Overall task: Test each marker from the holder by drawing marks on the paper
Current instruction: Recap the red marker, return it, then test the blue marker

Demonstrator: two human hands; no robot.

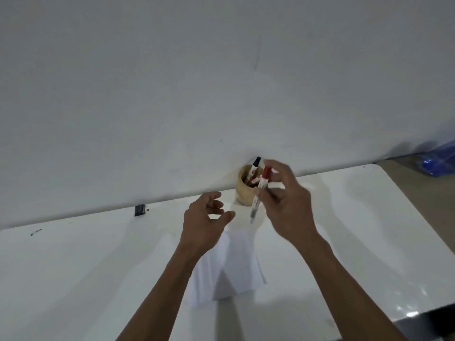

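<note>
The fingers [264, 193] of the right hand [288, 207] are clamped on a red-capped marker [259, 193], held nearly upright just in front of the holder [243, 190], cap up and still on. The left hand [204, 222] hovers beside it with its fingers apart and curled, holding nothing; it looks placed to pull the cap.

The round wooden holder stands at the back edge of the white counter [98, 267], against the wall, with a black-capped marker [254, 166] and at least one more inside. The paper [236, 267] lies on the counter below the hands, between the forearms, and its visible part shows no marks I can make out.

As I judge it, the task is near its start: one marker is out, capped and untested, and the rest wait in the holder.
</note>
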